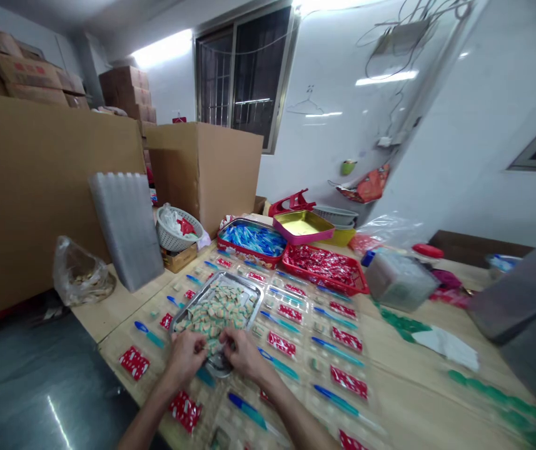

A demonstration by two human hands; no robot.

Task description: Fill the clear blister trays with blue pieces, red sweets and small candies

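My left hand and my right hand meet at the near end of a metal tray heaped with small tan and green blocks. Both hands are curled with fingers pinched together over the blocks; what they pinch is too small to make out. The tray rests on clear plastic blister trays laid in rows on the wooden table. These hold blue pens, red packets and small pieces.
A red-rimmed tray of blue items, a red basket of red packets and a pink tray sit at the back. Cardboard boxes, a white basket, a grey foam sheet and a plastic bag are to the left. A clear container stands at right.
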